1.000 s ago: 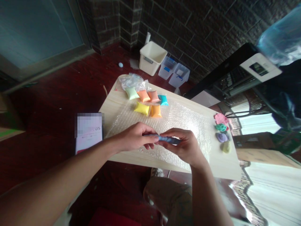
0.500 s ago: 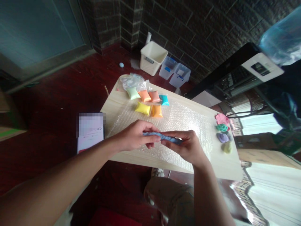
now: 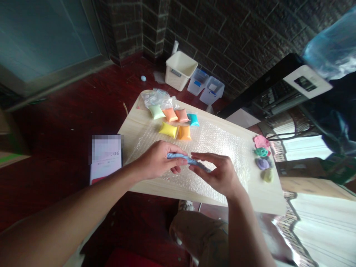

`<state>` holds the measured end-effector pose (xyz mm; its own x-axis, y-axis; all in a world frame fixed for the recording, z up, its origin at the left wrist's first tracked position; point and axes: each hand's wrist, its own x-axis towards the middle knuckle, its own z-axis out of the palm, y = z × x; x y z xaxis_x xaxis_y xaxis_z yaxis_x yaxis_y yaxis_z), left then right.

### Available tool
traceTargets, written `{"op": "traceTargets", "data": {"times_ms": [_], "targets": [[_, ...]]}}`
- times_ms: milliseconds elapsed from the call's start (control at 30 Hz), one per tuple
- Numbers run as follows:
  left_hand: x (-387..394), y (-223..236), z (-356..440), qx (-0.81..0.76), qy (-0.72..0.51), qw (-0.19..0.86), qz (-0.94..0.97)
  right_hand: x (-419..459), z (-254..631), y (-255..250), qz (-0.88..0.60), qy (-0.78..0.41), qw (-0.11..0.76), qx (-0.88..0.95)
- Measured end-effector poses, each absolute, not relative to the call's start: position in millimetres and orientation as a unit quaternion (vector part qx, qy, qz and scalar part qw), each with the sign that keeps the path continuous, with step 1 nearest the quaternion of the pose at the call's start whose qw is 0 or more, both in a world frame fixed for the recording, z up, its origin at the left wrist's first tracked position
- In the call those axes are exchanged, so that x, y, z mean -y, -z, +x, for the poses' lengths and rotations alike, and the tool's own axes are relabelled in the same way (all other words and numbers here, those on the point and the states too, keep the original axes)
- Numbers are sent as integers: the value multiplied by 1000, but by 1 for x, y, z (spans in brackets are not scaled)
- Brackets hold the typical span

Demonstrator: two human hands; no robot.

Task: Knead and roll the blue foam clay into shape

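A twisted strip of light blue modelling clay stretches between my two hands, above bubble wrap on the table. My left hand pinches its left end, thumb in front and fingers behind. Around the right end curves my right hand; its thumb touches the strip from below, while the index finger arches above with a small gap. The strip's far right end lies inside that hand, partly hidden by it.
Clay packets in several colours lie behind my hands, beside crumpled clear plastic. Shaped clay pieces line the table's right side. Bubble wrap covers the middle. A phone-like screen stands at the left edge; bins stand beyond.
My right hand's fingers have spread from the strip, and more of the blue clay shows. The strip now slopes down more to the right. My left hand keeps its pinch.
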<state>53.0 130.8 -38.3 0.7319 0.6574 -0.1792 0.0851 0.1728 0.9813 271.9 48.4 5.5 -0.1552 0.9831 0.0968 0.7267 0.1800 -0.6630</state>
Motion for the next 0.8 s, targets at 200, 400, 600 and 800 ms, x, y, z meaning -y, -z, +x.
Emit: {"op": "traceTargets", "data": {"times_ms": [200, 400, 600, 800], "targets": [[-133, 37, 54, -304, -182, 719, 599, -48, 255, -3, -540, -148, 270, 783], [-133, 42, 54, -286, -168, 704, 627, -49, 257, -4, -567, -196, 240, 763], [-132, 46, 52, -298, -163, 645, 684, -49, 261, -5, -566, -248, 226, 753], [-131, 49, 54, -284, -173, 690, 643, -49, 262, 2, -577, -190, 240, 757]]}}
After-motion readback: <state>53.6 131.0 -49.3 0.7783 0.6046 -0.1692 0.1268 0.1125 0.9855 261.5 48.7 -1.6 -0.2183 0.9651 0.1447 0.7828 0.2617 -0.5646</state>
